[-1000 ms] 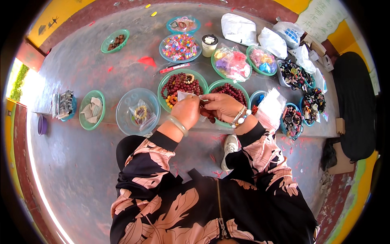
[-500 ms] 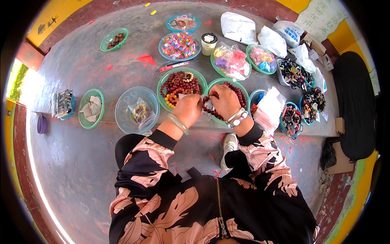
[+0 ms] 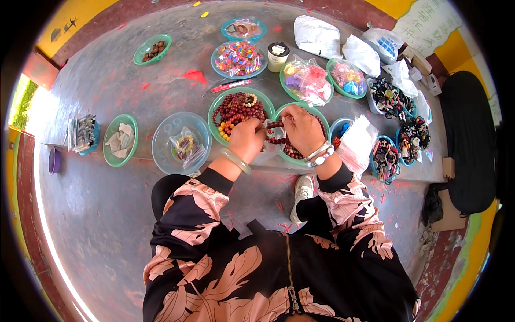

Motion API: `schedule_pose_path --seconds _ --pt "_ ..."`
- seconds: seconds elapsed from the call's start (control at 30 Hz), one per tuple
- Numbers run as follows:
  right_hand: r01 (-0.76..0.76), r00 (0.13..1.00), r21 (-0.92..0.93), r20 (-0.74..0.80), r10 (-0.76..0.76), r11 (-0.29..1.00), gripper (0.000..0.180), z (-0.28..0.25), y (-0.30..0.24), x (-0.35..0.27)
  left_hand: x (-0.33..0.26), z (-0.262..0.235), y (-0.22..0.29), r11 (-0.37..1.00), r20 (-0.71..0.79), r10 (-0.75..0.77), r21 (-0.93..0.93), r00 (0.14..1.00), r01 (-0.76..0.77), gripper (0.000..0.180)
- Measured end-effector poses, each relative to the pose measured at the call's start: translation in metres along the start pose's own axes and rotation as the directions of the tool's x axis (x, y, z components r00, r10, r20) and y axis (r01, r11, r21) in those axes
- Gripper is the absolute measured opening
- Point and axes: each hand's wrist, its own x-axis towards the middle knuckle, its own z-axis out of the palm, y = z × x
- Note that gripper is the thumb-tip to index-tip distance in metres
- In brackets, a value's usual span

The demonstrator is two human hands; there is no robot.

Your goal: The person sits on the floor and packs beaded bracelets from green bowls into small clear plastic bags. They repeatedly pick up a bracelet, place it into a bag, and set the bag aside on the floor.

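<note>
Both hands up over the bowls, mid-handling of one dark red bead string [image 3: 278, 141]. The string is off the grey platform [image 3: 177, 91], spanning the gap between the hands, two runs of beads showing, so it looks like a loop held open; its ends are hidden by fingers. Left hand [image 3: 247, 140] is closed, thumb and fingers pinching the loop's left side, just at the near right edge of the beaded green bowl [image 3: 236, 91]. Right hand [image 3: 304, 129] has fingers bent down in a pinch on the loop's right side, above the second green bowl [image 3: 325, 121], with more dark red beads below. Something translucent shows under the left fingers, maybe clear film; too small to be sure. Step in hand, as judged: spreading or adjusting the loop between two pinches. From this hold the next move seems to call for one hand keeping a firm pinch while the other shifts along the beads, with light tension so the loop doesn't twist or slip into the bowls. Clear bag stack [image 3: 357, 145] lies just right of the right hand, within easy reach; clear bowl [image 3: 163, 139] sits left.
</note>
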Motion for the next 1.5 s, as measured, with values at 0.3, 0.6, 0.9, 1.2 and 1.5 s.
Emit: schedule_pose_path --seconds 0.3,0.6,0.9,1.2,1.5 --pt "-0.17 0.98 0.154 0.134 0.15 0.973 0.019 -0.021 0.001 0.004 0.0 -0.006 0.015 0.979 -0.04 -0.137 -0.155 0.99 0.129 0.012" --pt "-0.192 0.98 0.178 0.092 0.178 0.965 0.016 -0.028 0.028 0.009 -0.004 -0.022 0.027 0.995 -0.185 0.104 0.011 0.977 -0.103 0.009" --pt "-0.334 0.941 0.149 0.116 0.319 0.931 0.017 -0.037 0.086 0.021 0.004 -0.034 0.018 0.997 -0.14 0.06 0.066 0.988 -0.051 0.007" --pt "-0.185 0.898 -0.31 0.332 0.289 0.933 0.018 0.003 0.135 0.011 0.001 -0.041 0.023 1.0 -0.12 -0.014 -0.026 0.993 0.011 0.01" --pt "0.021 0.761 -0.671 0.492 0.423 0.741 0.019 0.052 0.186 -0.017 0.001 -0.038 0.022 0.987 -0.137 0.143 0.092 0.98 -0.131 0.01"
